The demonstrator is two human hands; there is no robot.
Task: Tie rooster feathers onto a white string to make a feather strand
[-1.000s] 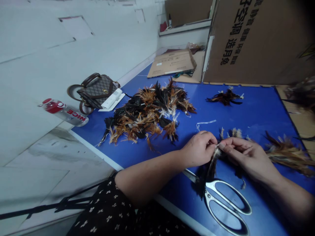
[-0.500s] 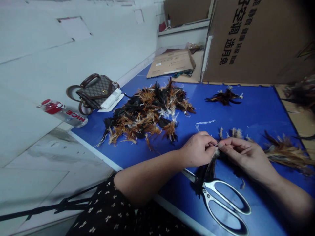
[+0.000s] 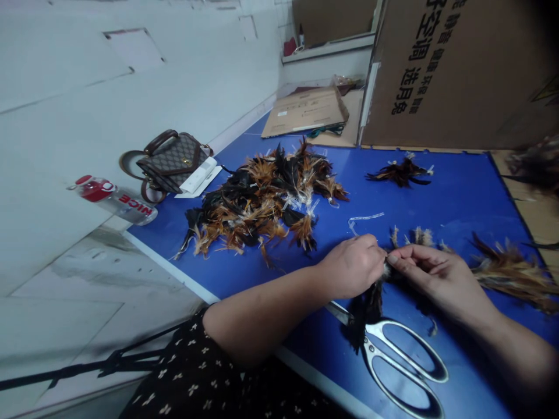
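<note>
My left hand (image 3: 356, 266) and my right hand (image 3: 441, 278) meet at the fingertips over the blue table. Between them is the pale tied end of a bunch of dark feathers (image 3: 367, 311), which hangs down from my left hand. Both hands are closed in a pinch on it; the exact grip is partly hidden by the fingers. Below the bunch lie metal scissors (image 3: 406, 361), their blades partly covered by the feathers. Brown feathers (image 3: 510, 273) lie just beyond my right hand.
A large heap of brown and black feather bunches (image 3: 257, 198) lies left of centre, with a small bunch (image 3: 399, 171) farther back. A clear strip (image 3: 367, 218) is near my hands. A handbag (image 3: 172, 160), a bottle (image 3: 116, 201) and a cardboard box (image 3: 458, 75) stand around the edges.
My left fingers have turned and curled over further at the tied end, so the thumb is now hidden. My right hand has hardly moved.
</note>
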